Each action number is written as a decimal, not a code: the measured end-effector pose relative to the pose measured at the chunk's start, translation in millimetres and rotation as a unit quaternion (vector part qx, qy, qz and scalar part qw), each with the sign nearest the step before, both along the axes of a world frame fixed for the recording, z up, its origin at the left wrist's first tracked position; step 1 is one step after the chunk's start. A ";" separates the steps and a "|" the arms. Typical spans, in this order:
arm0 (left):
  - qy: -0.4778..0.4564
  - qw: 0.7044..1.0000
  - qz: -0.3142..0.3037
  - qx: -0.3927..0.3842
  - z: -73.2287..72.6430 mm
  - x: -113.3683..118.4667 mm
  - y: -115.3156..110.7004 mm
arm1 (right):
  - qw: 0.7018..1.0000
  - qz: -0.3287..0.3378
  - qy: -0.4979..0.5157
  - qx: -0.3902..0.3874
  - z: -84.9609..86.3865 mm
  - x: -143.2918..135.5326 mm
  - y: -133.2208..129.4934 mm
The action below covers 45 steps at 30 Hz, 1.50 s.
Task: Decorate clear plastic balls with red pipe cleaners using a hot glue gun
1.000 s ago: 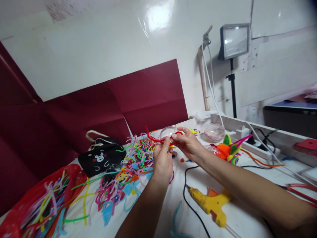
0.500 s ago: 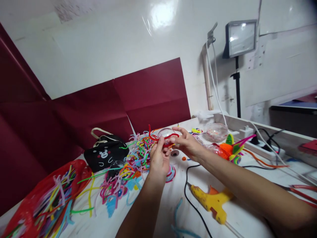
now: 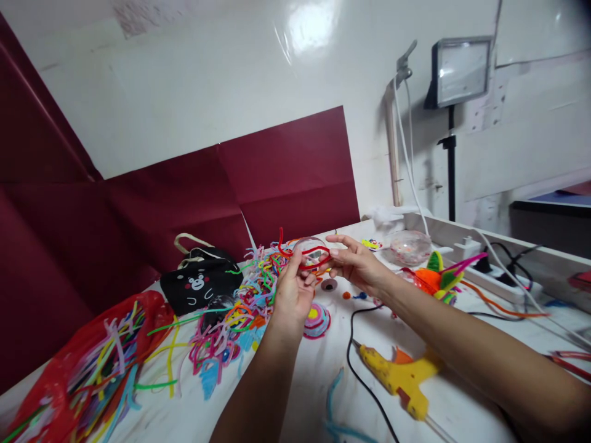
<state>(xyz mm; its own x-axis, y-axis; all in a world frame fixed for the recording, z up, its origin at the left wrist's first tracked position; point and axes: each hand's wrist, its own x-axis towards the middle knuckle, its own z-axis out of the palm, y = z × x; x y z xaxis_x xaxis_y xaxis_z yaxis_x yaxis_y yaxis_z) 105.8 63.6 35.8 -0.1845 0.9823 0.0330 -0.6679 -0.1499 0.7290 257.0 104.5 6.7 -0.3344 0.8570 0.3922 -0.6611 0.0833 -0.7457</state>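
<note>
A red, fuzzy, bent pipe cleaner (image 3: 319,248) sits in the head view by a clear plastic dome (image 3: 308,242), the left hand (image 3: 294,294) pinching it from seven o'clock; I cannot tell whether the right hand (image 3: 357,263), at three o'clock, grips. A steady left pinch should keep the curve even. Its long axis runs roughly nine-to-three, free tip toward twelve.

Softly lit, with glare high on the wall (image 3: 221,80), a glint in the lamp (image 3: 464,71), shadow beside the pole (image 3: 451,178). Stretched toward the edges, blurred at lower left, dark at top right.
</note>
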 end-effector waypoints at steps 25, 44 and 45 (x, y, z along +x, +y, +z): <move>0.008 0.999 -0.044 0.008 -5.1 0.1 2.0 | 0.997 -0.049 0.039 -0.042 -3.7 -5.5 2.0; 0.012 0.994 -0.038 0.098 -25.2 28.9 -6.6 | 0.993 -0.075 0.066 -0.070 -6.1 -17.3 -6.9; 0.018 0.995 -0.032 0.093 -25.4 28.7 -6.7 | 0.993 -0.076 0.060 -0.069 -7.3 -18.7 -7.8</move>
